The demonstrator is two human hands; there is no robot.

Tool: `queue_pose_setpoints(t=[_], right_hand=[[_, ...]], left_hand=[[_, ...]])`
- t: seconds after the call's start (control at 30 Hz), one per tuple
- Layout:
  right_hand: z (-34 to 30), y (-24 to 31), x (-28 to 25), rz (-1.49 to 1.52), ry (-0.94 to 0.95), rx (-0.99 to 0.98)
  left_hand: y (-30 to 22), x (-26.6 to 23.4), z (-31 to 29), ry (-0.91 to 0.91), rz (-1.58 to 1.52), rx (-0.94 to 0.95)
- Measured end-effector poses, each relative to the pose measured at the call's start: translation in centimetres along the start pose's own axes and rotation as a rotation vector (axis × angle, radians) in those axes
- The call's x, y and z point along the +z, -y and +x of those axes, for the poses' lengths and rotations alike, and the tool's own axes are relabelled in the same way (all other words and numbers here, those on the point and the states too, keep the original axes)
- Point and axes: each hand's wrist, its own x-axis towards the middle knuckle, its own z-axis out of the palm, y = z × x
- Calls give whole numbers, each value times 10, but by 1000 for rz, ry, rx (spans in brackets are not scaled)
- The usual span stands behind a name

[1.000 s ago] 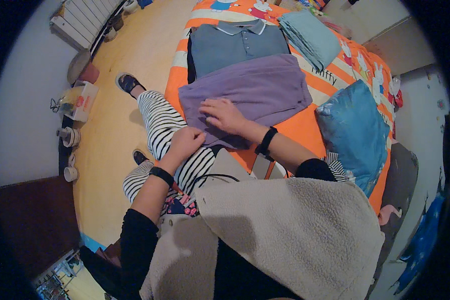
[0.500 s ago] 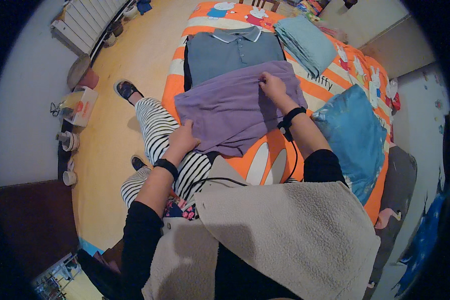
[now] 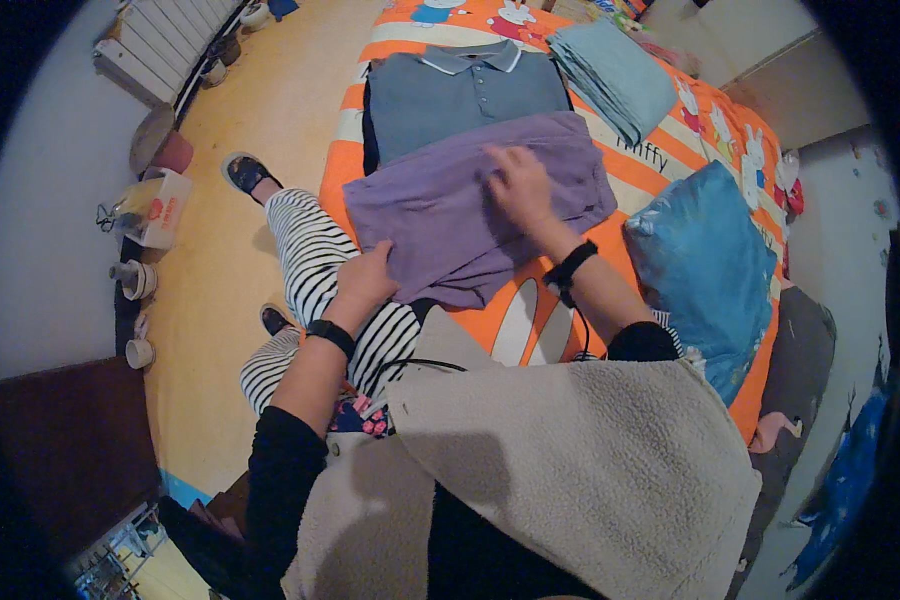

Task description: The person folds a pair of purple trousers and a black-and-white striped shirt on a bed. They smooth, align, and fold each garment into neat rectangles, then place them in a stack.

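A folded purple garment (image 3: 440, 215) lies across the bed, covering the lower part of a grey-blue polo shirt (image 3: 460, 95) with a white-edged collar. At its near left edge, my left hand (image 3: 368, 275) is closed, pinching the purple cloth between thumb and fingers. My right hand (image 3: 520, 188) is over the middle of the garment with its fingers apart; whether it touches the cloth I cannot tell. Black bands circle both wrists. Which kind of garment the purple one is cannot be made out.
An orange-and-white patterned cover (image 3: 625, 185) spreads over the bed. Folded pale green cloth (image 3: 615, 80) lies at the far right, with a blue pillow (image 3: 705, 265) nearer. My striped legs (image 3: 315, 245) hang at the left edge. A white box (image 3: 160, 208) stands on the floor.
My right hand has let go of the purple cloth, spread its fingers and moved left across it. My left hand stays at the near left edge.
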Motion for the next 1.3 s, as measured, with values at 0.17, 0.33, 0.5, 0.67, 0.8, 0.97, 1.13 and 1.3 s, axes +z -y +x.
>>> queue_pose_setpoints(t=[0.17, 0.33, 0.5, 0.67, 0.8, 0.97, 1.13, 1.3], right_hand=[[-53, 32, 18, -2, 69, -321], [-65, -47, 3, -43, 56, -153], [-85, -127, -46, -348, -142, 204], [-77, -109, -54, -226, -230, 113], [-58, -31, -6, -103, -17, -170], [-33, 23, 42, -47, 119, -505], [16, -43, 22, -131, 58, -122], [20, -52, -6, -217, -235, -9]], left_hand=[[3, 0, 2, -4, -34, 7], [6, 3, -4, -100, -69, 58], [3, 2, -3, -96, -55, 50], [3, 3, -3, -113, -40, 24], [5, 3, -1, -149, -106, 60], [7, 7, -1, -103, 1, 62], [8, 9, 2, -70, -37, 51], [12, 5, 3, -72, -139, 57]])
